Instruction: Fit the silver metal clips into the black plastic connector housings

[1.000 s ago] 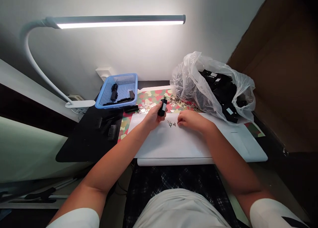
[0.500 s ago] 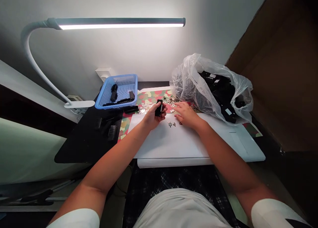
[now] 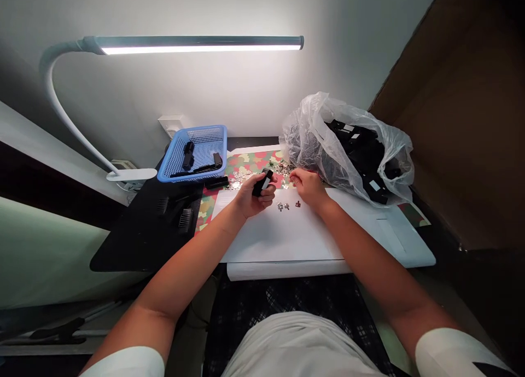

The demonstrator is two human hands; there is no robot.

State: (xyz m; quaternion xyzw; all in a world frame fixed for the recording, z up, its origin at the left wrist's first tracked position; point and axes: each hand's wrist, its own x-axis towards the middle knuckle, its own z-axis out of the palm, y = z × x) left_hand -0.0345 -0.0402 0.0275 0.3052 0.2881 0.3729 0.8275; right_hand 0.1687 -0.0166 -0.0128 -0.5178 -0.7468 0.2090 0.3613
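My left hand (image 3: 255, 197) is closed around a small black plastic housing (image 3: 263, 183) with a pale strip on one side, held above the white sheet (image 3: 283, 237). To its right my right hand (image 3: 308, 186) has its fingertips pinched together near the pile of small metal pieces (image 3: 283, 168); whatever they may hold is too small to make out. Below the hands, two shiny metal pieces (image 3: 283, 206) lie on the sheet, with a darker coppery piece (image 3: 297, 204) beside them. More silvery metal pieces (image 3: 238, 179) are scattered on the camouflage-patterned mat (image 3: 205, 212).
A blue basket (image 3: 225, 147) with several black parts stands at the back left. At the back right a clear plastic bag (image 3: 305, 131) is full of black parts. Black comb-like parts (image 3: 186, 220) lie on the dark tabletop (image 3: 131, 240). A white lamp (image 3: 131, 174) is clamped at the left.
My right hand's fingers have drawn together from a spread pose, uncovering the coppery piece. My left hand has tilted the black housing to the right.
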